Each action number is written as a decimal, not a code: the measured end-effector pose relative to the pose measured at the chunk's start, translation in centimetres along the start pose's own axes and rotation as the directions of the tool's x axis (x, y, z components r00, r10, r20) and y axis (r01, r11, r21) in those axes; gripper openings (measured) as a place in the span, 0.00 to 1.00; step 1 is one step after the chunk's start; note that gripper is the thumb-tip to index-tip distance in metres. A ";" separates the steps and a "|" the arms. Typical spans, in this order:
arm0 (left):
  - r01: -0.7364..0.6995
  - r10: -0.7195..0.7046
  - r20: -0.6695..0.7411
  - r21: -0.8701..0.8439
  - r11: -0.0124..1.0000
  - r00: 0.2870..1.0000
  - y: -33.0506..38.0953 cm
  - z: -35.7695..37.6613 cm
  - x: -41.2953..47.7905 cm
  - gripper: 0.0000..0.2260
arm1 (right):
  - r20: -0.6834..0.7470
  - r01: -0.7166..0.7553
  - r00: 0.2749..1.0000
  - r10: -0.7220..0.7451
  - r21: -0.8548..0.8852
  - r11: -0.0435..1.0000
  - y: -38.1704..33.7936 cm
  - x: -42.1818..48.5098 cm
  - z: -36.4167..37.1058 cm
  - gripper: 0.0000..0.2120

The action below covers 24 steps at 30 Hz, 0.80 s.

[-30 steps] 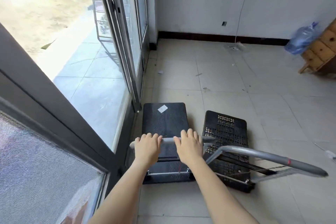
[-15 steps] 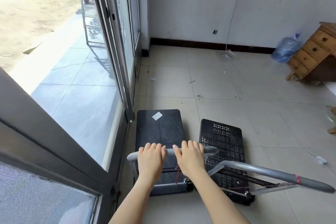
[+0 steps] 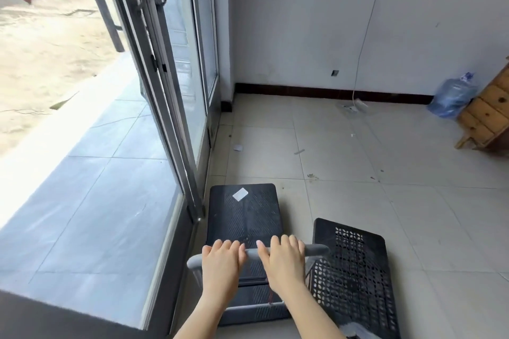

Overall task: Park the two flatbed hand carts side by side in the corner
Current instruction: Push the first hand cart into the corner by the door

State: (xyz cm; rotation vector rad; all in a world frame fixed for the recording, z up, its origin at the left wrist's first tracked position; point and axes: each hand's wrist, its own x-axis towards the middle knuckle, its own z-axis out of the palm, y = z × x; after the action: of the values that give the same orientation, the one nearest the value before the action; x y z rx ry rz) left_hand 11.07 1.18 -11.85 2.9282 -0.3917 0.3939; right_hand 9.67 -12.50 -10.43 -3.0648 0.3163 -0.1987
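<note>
Both carts sit lower in view than half a second ago and more of the far wall and corner shows, so the head has lifted while the solid-deck cart (image 3: 243, 217) has rolled a little further along the floor (image 3: 358, 201) beside the glass door (image 3: 176, 124). Left hand (image 3: 220, 264) and right hand (image 3: 283, 261) lie side by side on its grey handle bar (image 3: 316, 250), fingers pressed together and curled over the top of the bar; the thumbs are hidden underneath. The perforated cart (image 3: 352, 270) stands just to the right, angled slightly away, its near end cut off by the bottom edge of the view. Judging by the open tile ahead, the job is partly done: the carts are already next to each other, but both are well apart from the corner where the door frame meets the dark skirting board (image 3: 330, 91). Pushing each one forward and squaring the perforated cart remains. Counted: two carts, two hands, one water bottle (image 3: 453, 98) against the far wall, one wooden drawer unit (image 3: 487, 115) at the right edge, one hanging cable (image 3: 366, 36).
</note>
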 end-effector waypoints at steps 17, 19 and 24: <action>0.022 -0.023 0.034 0.022 1.000 0.999 -2.9 7.0 22.2 0.15 | -0.148 -0.003 0.989 0.011 0.056 0.998 -0.4 22.7 4.1 0.34; 0.004 -0.004 0.016 0.018 1.000 1.000 -3.6 8.1 25.4 0.15 | -0.146 -0.021 0.989 0.026 0.033 0.999 -0.9 25.7 4.6 0.34; -0.008 0.008 -0.007 0.002 1.000 1.000 -5.0 10.5 33.6 0.15 | -0.131 -0.045 0.991 0.043 -0.014 0.999 -1.6 33.8 5.6 0.23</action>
State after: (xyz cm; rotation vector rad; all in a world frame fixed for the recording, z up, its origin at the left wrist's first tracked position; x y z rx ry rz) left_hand 46.18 -4.01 -13.11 2.9277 -0.4022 0.4062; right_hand 43.55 -17.66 -11.75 -3.0646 0.3934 -0.3970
